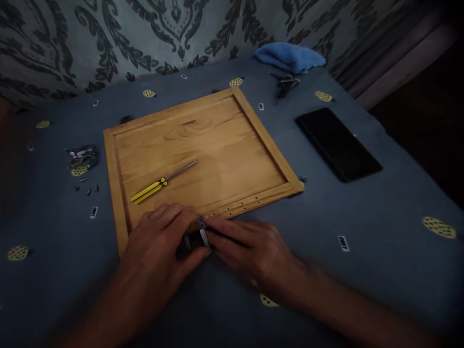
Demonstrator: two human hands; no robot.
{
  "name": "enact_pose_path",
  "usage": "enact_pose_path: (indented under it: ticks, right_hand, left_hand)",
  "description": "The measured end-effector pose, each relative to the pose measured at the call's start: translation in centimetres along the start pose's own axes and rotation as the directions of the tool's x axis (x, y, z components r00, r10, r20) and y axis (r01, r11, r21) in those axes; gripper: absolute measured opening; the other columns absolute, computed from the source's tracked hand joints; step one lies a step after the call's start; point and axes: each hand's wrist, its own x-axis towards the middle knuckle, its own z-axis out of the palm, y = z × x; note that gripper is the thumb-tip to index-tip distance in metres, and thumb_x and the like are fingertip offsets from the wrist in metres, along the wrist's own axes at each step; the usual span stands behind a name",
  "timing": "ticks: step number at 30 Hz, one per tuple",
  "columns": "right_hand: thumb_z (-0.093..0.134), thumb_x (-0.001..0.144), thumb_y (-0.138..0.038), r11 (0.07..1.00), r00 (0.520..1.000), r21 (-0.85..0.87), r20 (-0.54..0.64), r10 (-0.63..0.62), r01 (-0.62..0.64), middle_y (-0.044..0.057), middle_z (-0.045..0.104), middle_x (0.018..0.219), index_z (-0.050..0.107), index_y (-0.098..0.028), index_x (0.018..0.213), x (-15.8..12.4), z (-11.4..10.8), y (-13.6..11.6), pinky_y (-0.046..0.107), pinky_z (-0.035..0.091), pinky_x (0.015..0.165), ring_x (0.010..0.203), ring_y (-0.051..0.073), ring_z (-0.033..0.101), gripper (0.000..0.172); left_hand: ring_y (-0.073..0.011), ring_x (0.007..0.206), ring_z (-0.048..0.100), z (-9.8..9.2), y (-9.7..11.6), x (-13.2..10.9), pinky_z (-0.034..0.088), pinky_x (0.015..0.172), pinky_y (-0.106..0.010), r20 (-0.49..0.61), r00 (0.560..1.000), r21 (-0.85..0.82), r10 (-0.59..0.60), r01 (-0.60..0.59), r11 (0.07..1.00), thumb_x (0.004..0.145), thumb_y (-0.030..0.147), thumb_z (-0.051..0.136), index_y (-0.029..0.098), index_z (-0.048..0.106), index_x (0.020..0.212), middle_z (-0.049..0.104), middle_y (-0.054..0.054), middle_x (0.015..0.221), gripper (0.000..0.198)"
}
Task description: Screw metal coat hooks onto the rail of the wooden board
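Note:
A framed wooden panel (232, 150) lies flat, with small dark holes along its near right edge. At the middle of that near edge is a dark metal fitting (201, 223) with a holed plate; its lower part is partly hidden by my fingers. My left hand (159, 246) is closed on the fitting, thumb below and fingers above. From the right, the extended fingertips of my right hand (253, 246) press against the same fitting. On the panel, beyond my left hand, rests a yellow-handled screwdriver (155, 186).
Left of the panel are several small screws (89, 191) and a clear bag of hardware (82, 157). To the right lies a black tablet or phone (339, 145). Scissors (288, 82) and a blue cloth (290, 56) are at the back of the pineapple-print cloth (391, 203).

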Motion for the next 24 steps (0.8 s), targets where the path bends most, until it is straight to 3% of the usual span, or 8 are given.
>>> enact_pose_path:
  ticks: [19, 24]
  right_hand:
    - [0.05, 0.101, -0.014, 1.0, 1.0, -0.019, -0.014, -0.01, 0.01, 0.011, 0.074, 0.118, 0.07, -0.013, 0.104, -0.36, 0.28, 0.19, 0.028, 0.063, 0.066, 0.081, 0.017, 0.074, 0.02]
    - [0.049, 0.101, -0.013, 1.0, 1.0, -0.016, 0.023, -0.008, 0.009, 0.012, 0.073, 0.12, 0.07, -0.011, 0.111, -0.41, 0.14, 0.23, 0.03, 0.064, 0.067, 0.083, 0.018, 0.074, 0.024]
  left_hand:
    - [-0.0245, 0.097, 0.065, -0.02, -0.16, -0.08, 0.052, 0.078, -0.042, 0.016, 1.0, 0.024, 0.002, -0.003, 1.0, 0.089, 0.03, 0.066, 0.025, 0.057, 0.108, 0.068, -0.003, 0.107, 0.022]
    - [-0.0242, 0.097, 0.065, 0.03, -0.17, -0.23, 0.052, 0.075, -0.04, -0.008, 1.0, 0.048, 0.017, -0.017, 0.999, 0.089, 0.031, 0.066, 0.026, 0.056, 0.108, 0.068, -0.004, 0.11, 0.022]
